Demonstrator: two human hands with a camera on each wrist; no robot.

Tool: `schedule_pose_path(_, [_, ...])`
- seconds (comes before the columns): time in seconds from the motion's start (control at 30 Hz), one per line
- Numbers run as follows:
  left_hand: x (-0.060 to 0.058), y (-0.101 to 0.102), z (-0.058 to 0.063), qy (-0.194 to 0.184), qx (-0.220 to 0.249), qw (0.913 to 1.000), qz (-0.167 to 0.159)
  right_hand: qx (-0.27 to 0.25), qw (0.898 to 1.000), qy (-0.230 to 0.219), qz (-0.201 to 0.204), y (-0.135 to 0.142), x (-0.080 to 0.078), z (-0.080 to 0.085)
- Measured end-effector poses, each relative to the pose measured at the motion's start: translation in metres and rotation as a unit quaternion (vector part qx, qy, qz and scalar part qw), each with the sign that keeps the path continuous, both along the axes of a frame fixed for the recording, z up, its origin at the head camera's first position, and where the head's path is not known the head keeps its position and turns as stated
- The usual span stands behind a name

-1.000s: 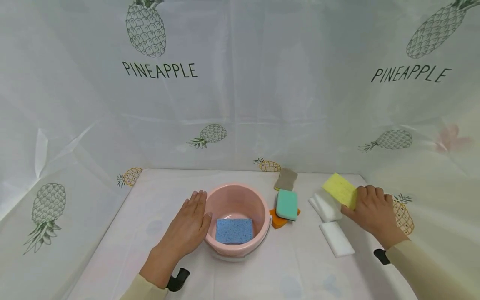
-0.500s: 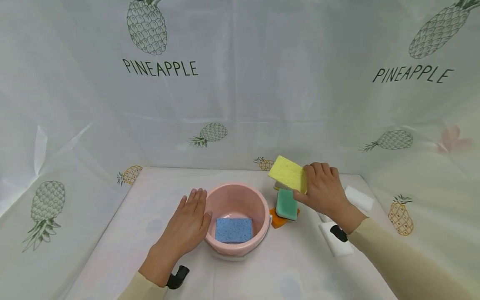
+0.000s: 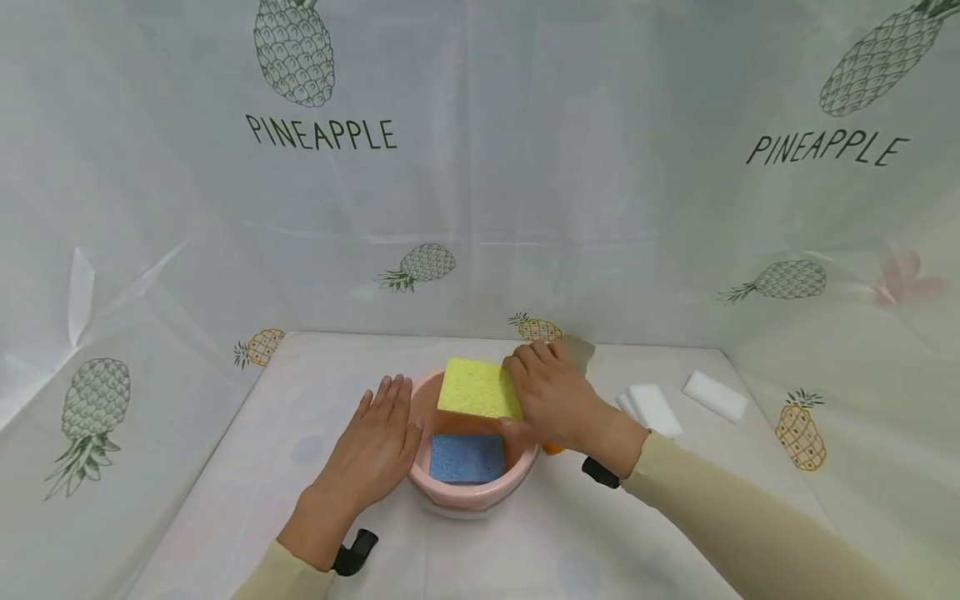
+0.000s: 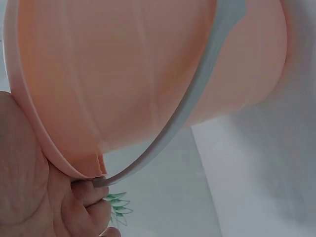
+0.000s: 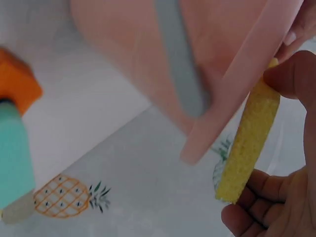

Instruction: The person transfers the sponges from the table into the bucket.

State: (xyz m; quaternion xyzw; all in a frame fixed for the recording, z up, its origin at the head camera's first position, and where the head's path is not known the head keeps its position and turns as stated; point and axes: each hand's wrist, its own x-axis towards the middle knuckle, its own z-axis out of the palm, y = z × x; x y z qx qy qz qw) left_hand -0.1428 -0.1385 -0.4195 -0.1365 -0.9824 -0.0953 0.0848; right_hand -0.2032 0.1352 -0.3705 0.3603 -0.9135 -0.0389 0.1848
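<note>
My right hand (image 3: 558, 400) pinches a yellow sponge (image 3: 480, 388) by its right end, thumb on one side and fingers on the other. The sponge is over the mouth of a pink bucket (image 3: 471, 498). Inside the bucket lies a blue sponge (image 3: 467, 459). My left hand (image 3: 367, 446) rests against the bucket's left rim with its fingers straight. In the left wrist view the palm touches the rim near the end of the grey handle (image 4: 177, 116). The right wrist view shows the yellow sponge (image 5: 249, 140) edge-on beside the rim.
White sponges (image 3: 652, 408) lie right of the bucket, with a single white one (image 3: 715, 397) farther right. A brown-grey sponge (image 3: 579, 352) is at the back. Green (image 5: 15, 153) and orange (image 5: 17, 81) sponges stand beside the bucket, mostly hidden by my right hand in the head view.
My right hand has carried the yellow sponge leftward from above the white sponges to over the bucket. My left hand has stayed at the rim.
</note>
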Motion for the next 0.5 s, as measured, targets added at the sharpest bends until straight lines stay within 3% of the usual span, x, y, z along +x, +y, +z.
schedule_pose_path(0.23, [0.000, 0.001, 0.000, -0.004, 0.012, 0.9999, -0.001, 0.027, 0.998, -0.049, 0.032, -0.016, 0.006, -0.009])
schedule_pose_path(0.5, [0.000, 0.001, 0.000, -0.011, 0.009, 0.9999, 0.007, 0.055, 0.995, -0.073, 0.046, -0.024, 0.005, -0.014])
